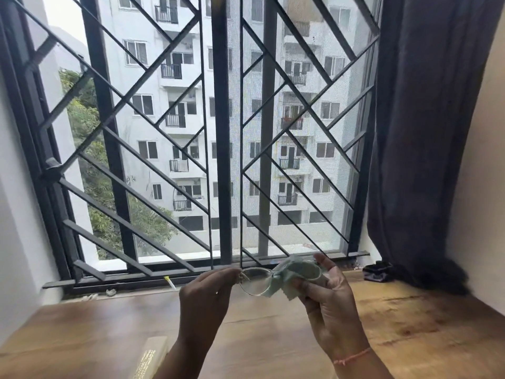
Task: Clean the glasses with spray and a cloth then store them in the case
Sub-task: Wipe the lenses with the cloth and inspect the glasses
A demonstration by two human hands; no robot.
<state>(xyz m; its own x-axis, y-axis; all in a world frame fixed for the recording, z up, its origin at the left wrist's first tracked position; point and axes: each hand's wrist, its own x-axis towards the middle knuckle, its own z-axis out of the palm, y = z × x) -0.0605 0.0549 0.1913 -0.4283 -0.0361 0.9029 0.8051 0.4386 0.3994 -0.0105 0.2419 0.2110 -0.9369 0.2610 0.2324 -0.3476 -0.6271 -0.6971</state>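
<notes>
I hold thin-rimmed glasses (pixel 255 280) up in front of the window, above the wooden table. My left hand (pixel 207 296) pinches the frame at its left end. My right hand (pixel 328 302) grips a pale green cloth (pixel 295 273) that is wrapped over the right lens, with fingers behind it and the thumb in front. The left lens is bare and see-through. A cream-coloured case (pixel 153 356) with gold print lies on the table at the bottom edge, partly hidden by my left forearm. No spray bottle is in view.
The wooden table (pixel 410 324) runs to the window sill. A barred window (pixel 224 132) fills the back. A dark curtain (pixel 426 132) hangs at the right, with a small black object (pixel 378 272) at its foot. A small white and yellow item (pixel 170 282) lies on the sill.
</notes>
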